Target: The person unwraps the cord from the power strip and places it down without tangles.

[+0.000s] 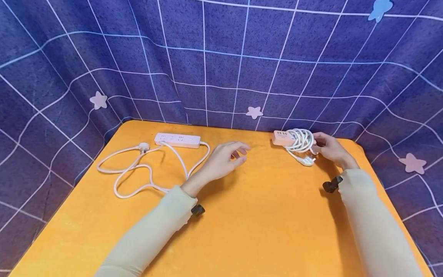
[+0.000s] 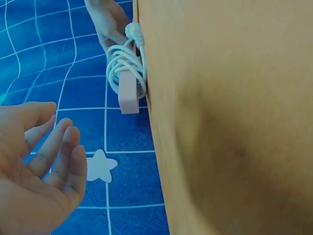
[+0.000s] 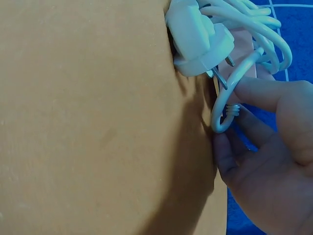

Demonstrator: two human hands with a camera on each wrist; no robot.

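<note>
Orange table (image 1: pixel 277 215) bears two power strips (image 1: pixel 177 141) (image 1: pixel 281 138), any print too small.

We are seeing smooth, hard plastic with a satin look on the white power strip (image 1: pixel 183 141) and the pinkish power strip (image 1: pixel 281 141). We are noting smooth plastic sheathing on the loose cord (image 1: pixel 125 197) and the coiled cord (image 3: pixel 237 73), moulded plastic on the plug (image 3: pixel 188 36), and shiny metal on its prongs (image 3: pixel 219 77). We are finding a matt tabletop (image 1: pixel 259 219), creased cloth in the curtain (image 1: pixel 221 69), and soft matt fabric on the sleeves (image 1: pixel 149 227).
</note>
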